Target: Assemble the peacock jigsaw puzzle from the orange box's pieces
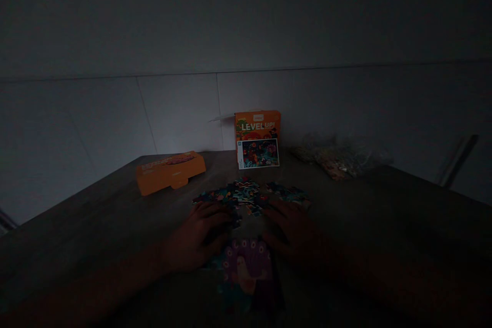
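The scene is very dim. A partly joined jigsaw puzzle [246, 271] with a purple peacock lies on the table between my forearms. Beyond it is a spread of loose puzzle pieces [246, 192]. My left hand [200, 233] rests palm down at the left of these pieces, fingers stretched out and touching their near edge. On the other side, my right hand [290, 228] lies palm down with fingers extended beside the pieces. I see nothing gripped in either hand; their undersides are hidden.
An orange puzzle box [258, 120] stands against the wall, with a picture card [258, 154] leaning on its front. An orange box part [171, 173] lies at the left. Clear plastic bags [346, 156] with contents sit at the back right of the grey table [115, 215].
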### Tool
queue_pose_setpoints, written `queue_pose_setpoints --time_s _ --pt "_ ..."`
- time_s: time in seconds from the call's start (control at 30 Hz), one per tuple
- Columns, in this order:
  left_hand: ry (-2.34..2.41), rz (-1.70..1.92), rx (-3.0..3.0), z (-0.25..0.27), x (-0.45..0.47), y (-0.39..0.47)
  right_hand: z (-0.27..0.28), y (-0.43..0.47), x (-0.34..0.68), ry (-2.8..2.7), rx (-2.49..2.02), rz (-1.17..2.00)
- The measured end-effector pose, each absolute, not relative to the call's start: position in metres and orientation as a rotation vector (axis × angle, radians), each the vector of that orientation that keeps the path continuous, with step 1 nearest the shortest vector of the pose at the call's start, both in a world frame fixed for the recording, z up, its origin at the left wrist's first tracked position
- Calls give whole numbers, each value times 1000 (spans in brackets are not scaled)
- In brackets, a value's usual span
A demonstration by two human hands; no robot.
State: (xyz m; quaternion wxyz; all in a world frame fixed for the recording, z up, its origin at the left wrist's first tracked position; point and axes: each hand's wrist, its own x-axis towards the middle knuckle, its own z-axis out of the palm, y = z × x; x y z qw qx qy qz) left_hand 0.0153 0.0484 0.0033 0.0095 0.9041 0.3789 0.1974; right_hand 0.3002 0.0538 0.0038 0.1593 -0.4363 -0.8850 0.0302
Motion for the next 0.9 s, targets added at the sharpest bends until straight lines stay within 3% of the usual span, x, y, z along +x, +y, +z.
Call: queue_pose_setpoints --time_s 0.9 --pt "1184 606 2802 6 17 47 -2 56 301 -2527 -1222 44"
